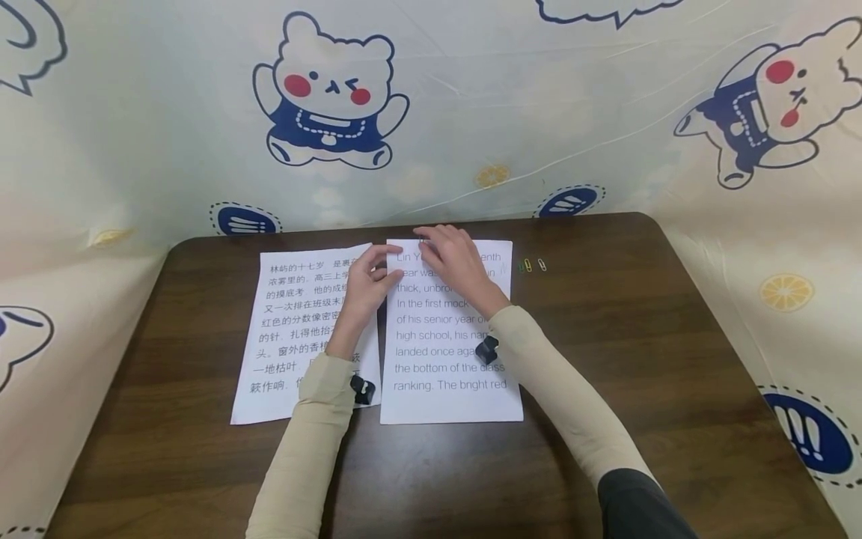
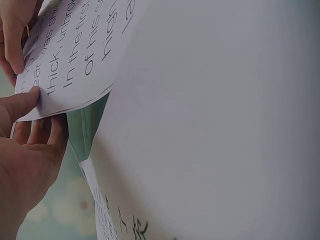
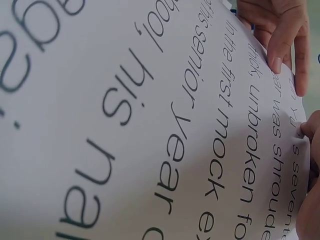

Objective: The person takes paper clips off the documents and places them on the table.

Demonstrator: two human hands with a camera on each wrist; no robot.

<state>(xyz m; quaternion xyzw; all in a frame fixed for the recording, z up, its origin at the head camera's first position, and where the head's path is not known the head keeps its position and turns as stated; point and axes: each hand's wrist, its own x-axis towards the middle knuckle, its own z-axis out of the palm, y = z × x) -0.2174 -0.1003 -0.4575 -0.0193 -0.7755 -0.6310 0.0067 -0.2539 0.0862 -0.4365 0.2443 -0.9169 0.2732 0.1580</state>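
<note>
Large English text covers the top page of a thin stack of paper sheets [image 1: 451, 404] on the table. My left hand [image 1: 364, 288] pinches the stack's upper left corner, thumb on top and fingers beneath, as the left wrist view shows. At the top edge, my right hand [image 1: 458, 262] pinches a small thin piece [image 1: 421, 240] like a paper clip, between thumb and forefinger; the fingers mostly hide it. In the right wrist view, the right thumb [image 3: 311, 127] presses close to the edge and the page bows upward.
Beside the stack on the left lies a sheet with Chinese text [image 1: 269, 404], partly under my left forearm. Right of the stack are a green paper clip [image 1: 521, 266], a yellow paper clip [image 1: 528, 265] and a pale paper clip [image 1: 542, 265]. A patterned curtain [image 1: 458, 112] hangs behind the brown table [image 1: 640, 337].
</note>
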